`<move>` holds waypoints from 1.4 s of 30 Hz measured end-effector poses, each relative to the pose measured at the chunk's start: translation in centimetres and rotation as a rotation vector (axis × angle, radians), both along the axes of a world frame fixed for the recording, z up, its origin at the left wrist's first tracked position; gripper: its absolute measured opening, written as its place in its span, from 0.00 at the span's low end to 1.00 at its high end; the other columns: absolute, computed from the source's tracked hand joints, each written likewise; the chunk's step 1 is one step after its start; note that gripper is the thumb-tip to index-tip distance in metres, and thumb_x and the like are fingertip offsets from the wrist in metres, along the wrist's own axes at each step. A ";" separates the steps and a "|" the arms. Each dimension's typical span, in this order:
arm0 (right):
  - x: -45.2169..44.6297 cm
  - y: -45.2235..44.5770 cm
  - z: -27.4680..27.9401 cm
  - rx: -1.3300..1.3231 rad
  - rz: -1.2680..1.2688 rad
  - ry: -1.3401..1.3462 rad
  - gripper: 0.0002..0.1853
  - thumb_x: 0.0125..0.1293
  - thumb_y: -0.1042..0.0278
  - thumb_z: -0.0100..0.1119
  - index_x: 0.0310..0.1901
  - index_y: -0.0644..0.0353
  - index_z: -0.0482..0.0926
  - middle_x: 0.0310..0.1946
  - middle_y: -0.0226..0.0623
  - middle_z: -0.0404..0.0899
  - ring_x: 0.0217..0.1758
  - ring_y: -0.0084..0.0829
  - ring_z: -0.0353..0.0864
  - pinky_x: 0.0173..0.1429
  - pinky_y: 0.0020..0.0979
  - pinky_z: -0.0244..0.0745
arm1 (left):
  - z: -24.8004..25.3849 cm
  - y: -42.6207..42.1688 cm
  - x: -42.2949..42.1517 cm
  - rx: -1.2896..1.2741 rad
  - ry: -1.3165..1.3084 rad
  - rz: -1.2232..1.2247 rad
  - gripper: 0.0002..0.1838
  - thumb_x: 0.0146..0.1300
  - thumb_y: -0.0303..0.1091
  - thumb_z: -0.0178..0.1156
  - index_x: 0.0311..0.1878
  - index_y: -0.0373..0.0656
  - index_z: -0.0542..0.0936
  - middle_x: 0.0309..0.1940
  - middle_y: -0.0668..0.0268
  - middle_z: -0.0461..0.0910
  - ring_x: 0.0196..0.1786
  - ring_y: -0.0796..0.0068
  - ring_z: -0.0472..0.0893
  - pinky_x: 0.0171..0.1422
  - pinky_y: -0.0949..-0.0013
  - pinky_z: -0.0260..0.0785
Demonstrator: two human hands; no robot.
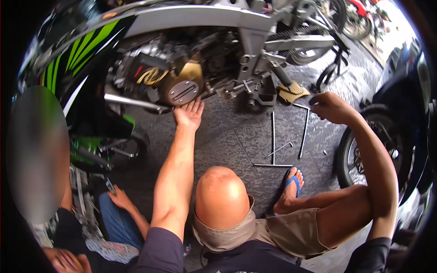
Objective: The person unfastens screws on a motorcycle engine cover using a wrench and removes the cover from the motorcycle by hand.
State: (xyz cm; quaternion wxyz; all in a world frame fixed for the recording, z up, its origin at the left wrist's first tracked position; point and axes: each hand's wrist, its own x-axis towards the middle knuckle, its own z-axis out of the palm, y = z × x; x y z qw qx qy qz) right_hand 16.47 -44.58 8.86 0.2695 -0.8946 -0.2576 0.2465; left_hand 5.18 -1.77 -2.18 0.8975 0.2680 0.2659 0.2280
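My left hand (pixel 189 113) is palm up with its fingers spread, just under the round engine cover (pixel 183 92) of the motorcycle, and holds nothing. Out to the right, my right hand (pixel 327 107) hangs over the tiled floor with its fingers curled; what it holds, if anything, is too dark to make out. Below and left of it lies a T-handle wrench (pixel 304 133). A second T-handle wrench (pixel 273 139) lies farther left, with a small bent key (pixel 281 149) beside it. The gold-coloured cover (pixel 291 92) rests on the floor left of my right hand.
Another person's hand (pixel 119 199) holds a phone at the lower left. A motorcycle wheel (pixel 374 148) stands at the right. The grey frame (pixel 195 16) of the motorcycle crosses the top. My sandalled foot (pixel 292 185) is on the floor below the wrenches.
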 end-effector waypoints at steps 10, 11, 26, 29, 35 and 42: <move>-0.7 3.5 -2.6 -0.126 0.302 -0.125 0.20 0.63 0.57 0.59 0.51 0.63 0.79 0.39 0.53 0.83 0.46 0.50 0.82 0.52 0.43 0.75 | 0.0 1.2 -0.1 0.385 0.393 0.311 0.19 0.70 0.35 0.42 0.55 0.36 0.75 0.54 0.59 0.79 0.56 0.63 0.79 0.64 0.57 0.70; -0.3 3.7 -3.4 -0.104 0.334 -0.148 0.21 0.62 0.57 0.60 0.51 0.63 0.79 0.39 0.52 0.83 0.45 0.50 0.82 0.51 0.43 0.76 | -0.8 1.8 -0.2 0.422 0.373 0.355 0.18 0.68 0.34 0.45 0.55 0.38 0.76 0.54 0.60 0.79 0.57 0.63 0.79 0.65 0.57 0.68; -8.0 13.8 7.8 0.473 0.549 -0.450 0.24 0.62 0.64 0.57 0.59 0.61 0.71 0.43 0.52 0.81 0.46 0.51 0.82 0.48 0.47 0.77 | 4.4 3.0 -1.2 0.548 0.266 0.598 0.21 0.68 0.42 0.53 0.52 0.32 0.77 0.49 0.60 0.79 0.49 0.71 0.77 0.52 0.67 0.71; -9.9 15.6 5.7 0.045 0.651 -0.374 0.11 0.57 0.69 0.58 0.40 0.62 0.84 0.37 0.48 0.85 0.43 0.46 0.86 0.47 0.43 0.81 | 4.2 4.4 -1.8 0.531 0.238 0.427 0.22 0.69 0.46 0.52 0.59 0.42 0.72 0.55 0.63 0.76 0.54 0.66 0.78 0.51 0.63 0.74; -16.8 16.6 5.2 0.326 0.657 -0.600 0.07 0.55 0.65 0.58 0.31 0.58 0.82 0.26 0.36 0.83 0.30 0.33 0.85 0.32 0.31 0.75 | 5.2 4.0 -1.1 0.596 0.236 0.395 0.22 0.71 0.47 0.49 0.59 0.42 0.74 0.55 0.63 0.77 0.57 0.67 0.78 0.57 0.66 0.72; -19.3 15.2 8.2 0.530 0.711 -0.637 0.07 0.51 0.67 0.57 0.30 0.60 0.79 0.24 0.35 0.80 0.29 0.32 0.83 0.33 0.30 0.74 | 3.2 6.6 -0.8 0.609 0.302 0.457 0.19 0.74 0.46 0.46 0.54 0.43 0.75 0.49 0.63 0.80 0.50 0.67 0.81 0.51 0.63 0.75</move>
